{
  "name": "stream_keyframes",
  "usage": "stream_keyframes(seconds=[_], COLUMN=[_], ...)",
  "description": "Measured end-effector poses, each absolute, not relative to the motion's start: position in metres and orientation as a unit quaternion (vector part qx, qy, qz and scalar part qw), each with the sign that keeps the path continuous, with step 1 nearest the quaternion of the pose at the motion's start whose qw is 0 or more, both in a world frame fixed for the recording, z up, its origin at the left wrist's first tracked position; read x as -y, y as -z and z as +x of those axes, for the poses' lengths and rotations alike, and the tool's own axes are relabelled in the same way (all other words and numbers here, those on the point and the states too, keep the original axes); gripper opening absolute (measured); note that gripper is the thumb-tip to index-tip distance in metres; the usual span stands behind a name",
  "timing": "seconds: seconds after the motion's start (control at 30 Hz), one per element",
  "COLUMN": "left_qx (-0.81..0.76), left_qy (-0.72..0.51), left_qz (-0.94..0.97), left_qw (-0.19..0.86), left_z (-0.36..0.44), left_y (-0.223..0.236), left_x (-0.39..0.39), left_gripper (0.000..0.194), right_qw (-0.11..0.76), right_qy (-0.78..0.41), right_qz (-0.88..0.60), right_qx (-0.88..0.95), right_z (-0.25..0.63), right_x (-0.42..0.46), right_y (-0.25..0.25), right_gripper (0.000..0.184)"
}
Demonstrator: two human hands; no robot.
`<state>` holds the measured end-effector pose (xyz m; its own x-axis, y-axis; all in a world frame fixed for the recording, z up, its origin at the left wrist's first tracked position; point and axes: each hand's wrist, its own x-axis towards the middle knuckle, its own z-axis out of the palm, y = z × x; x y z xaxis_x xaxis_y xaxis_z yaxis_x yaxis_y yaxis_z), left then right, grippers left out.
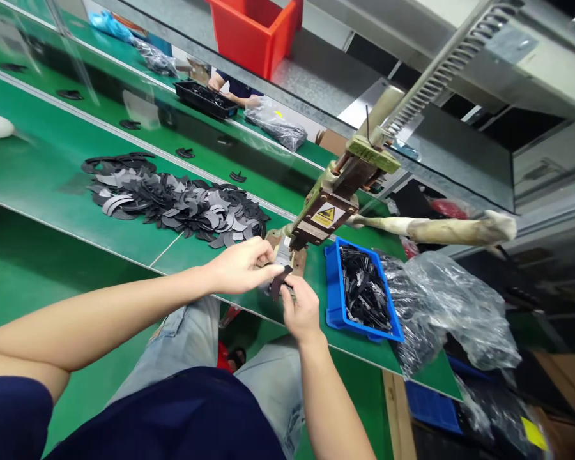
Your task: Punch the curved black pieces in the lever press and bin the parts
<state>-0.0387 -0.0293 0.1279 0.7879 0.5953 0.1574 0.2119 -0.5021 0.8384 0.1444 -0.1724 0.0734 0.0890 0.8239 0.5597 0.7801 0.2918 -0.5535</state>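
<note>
Navy shirt (172,418) below; hands (303,308) hold a dark, curved piece (281,282).

Small, narrow dark piece (280,283), slanting at near centre, held in the right hand (303,311), touching the left hand's (243,267) thumb.

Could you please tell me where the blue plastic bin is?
In the head view, the blue rectangular plastic bin stands on the green worktop, right of the person's right hand and left of the crumpled clear plastic bag.
</note>
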Motion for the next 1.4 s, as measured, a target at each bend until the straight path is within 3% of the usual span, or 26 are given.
stream_keyframes(seconds=[0.1, 0.2, 0.37, 0.53, 0.7, 0.87, 1.07, 1.27, 1.4], left_qx=[-0.194, -0.221, -0.257, -0.201, -0.200, -0.169, -0.263, -0.376, -0.376], left_qy=[-0.192, -0.157, -0.132, -0.079, -0.141, -0.063, -0.141, -0.153, -0.178], left_qz=[0.898, 0.894, 0.835, 0.748, 0.670, 0.587, 0.671, 0.869, 0.881], left_qw=[0.345, 0.357, 0.468, 0.627, 0.701, 0.789, 0.679, 0.282, 0.225], left_z=[-0.037, -0.031, -0.022, -0.022, -0.026, -0.028, -0.023, 0.038, 0.106], left_y=[-0.132, -0.131, -0.119, -0.108, -0.108, -0.105, -0.093, -0.095, -0.109], left_x=[0.041, 0.049, 0.049, 0.040, 0.040, 0.037, -0.035, -0.152, -0.203], left_gripper=[0.036, 0.041, 0.041, 0.055, 0.048, 0.058, 0.049, 0.026, 0.025], right_qw=[0.415, 0.400, 0.396, 0.418, 0.447, 0.449, 0.456, 0.423, 0.427], right_qy=[-0.005, 0.016, 0.038, 0.044, 0.055, 0.059, 0.099, 0.096, 0.100], right_qz=[-0.593, -0.590, -0.573, -0.564, -0.537, -0.537, -0.636, -0.711, -0.722], right_qx=[0.689, 0.701, 0.717, 0.711, 0.714, 0.712, 0.614, 0.554, 0.535], right_z=[0.147, 0.150, 0.152, 0.148, 0.148, 0.158, 0.199, 0.221, 0.223], right_x=[0.173, 0.175, 0.179, 0.187, 0.189, 0.186, 0.204, 0.225, 0.227], right_y=[-0.073, -0.073, -0.075, -0.075, -0.076, -0.074, -0.049, -0.004, 0.009], right_gripper=[0.015, 0.014, 0.017, 0.017, 0.019, 0.030, 0.029, 0.025, 0.020])
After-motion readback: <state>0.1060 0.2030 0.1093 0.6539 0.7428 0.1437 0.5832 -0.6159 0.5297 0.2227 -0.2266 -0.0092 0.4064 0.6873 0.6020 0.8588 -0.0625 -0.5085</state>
